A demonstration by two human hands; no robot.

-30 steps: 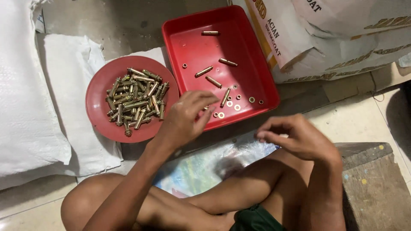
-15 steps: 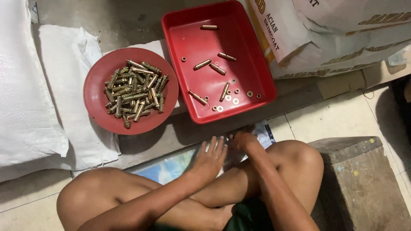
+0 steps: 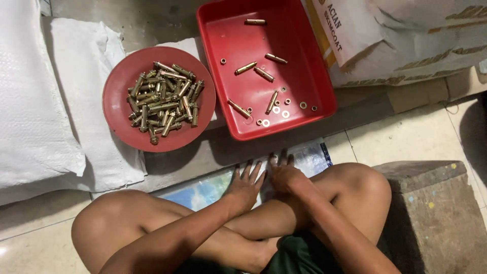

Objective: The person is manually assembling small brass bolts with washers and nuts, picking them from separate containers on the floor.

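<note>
Both hands are held low over the crossed legs, left hand [image 3: 247, 183] spread flat, right hand [image 3: 283, 173] loosely open, nothing pinched. The red tray [image 3: 314, 76] of loose bolts [image 3: 246, 67] and washers [image 3: 276, 109] lies just beyond the fingertips; the red bowl [image 3: 117, 109] stands further left.

Glossy red plastic tray [image 3: 314, 86], shiny brassy metal bolts [image 3: 162, 101], woven white sacks [image 3: 35, 101]

Landmark: the tray [image 3: 304, 56] is taken as reference.
Round plate [image 3: 119, 109]: set just left of the tray, a heap of bolts [image 3: 163, 101] held in it.
In the tray: loose bolts [image 3: 253, 71] and washers [image 3: 281, 109] are scattered.
Sacks [image 3: 406, 40]: stacked right of the tray.
Left hand [image 3: 246, 185] and right hand [image 3: 284, 175]: placed before the tray, side by side, over a printed sheet [image 3: 203, 190].
Block [image 3: 436, 213]: found right of the hands.
</note>
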